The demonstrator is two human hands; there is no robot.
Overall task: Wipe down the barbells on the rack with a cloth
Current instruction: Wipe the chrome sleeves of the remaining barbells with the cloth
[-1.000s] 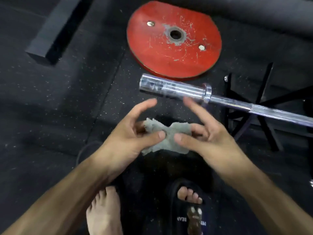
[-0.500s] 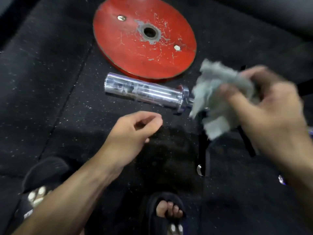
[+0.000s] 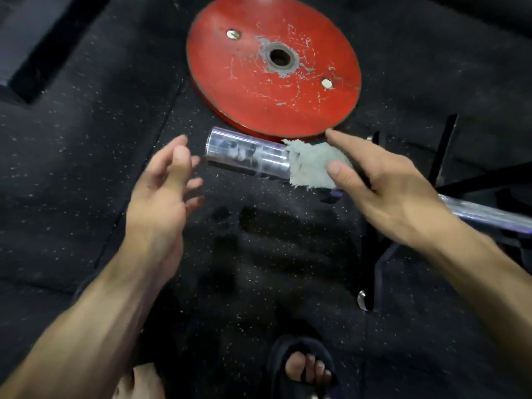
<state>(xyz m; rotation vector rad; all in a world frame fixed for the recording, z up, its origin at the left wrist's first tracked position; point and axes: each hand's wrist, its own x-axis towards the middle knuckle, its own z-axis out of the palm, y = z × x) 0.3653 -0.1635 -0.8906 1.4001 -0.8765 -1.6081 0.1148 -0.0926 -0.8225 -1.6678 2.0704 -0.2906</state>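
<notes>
The chrome barbell sleeve (image 3: 244, 155) sticks out to the left above the floor, and its thinner shaft (image 3: 489, 213) runs off to the right. A grey-green cloth (image 3: 309, 165) is draped over the sleeve's inner end. My right hand (image 3: 383, 182) holds the cloth against the sleeve, thumb on the near side and index finger stretched over the far side. Just left of the sleeve's free end, my left hand (image 3: 164, 191) hovers with loosely curled fingers, holding nothing and not touching the bar.
A scratched red weight plate (image 3: 273, 67) lies flat on the black rubber floor just behind the sleeve. The black metal rack frame (image 3: 377, 254) stands under the bar at right. My slippered foot (image 3: 305, 367) is below. A dark block (image 3: 43, 47) lies far left.
My left hand let go of the cloth. My right hand carried it up to the right, then brought it down onto the sleeve. My left hand moved up toward the sleeve's end.
</notes>
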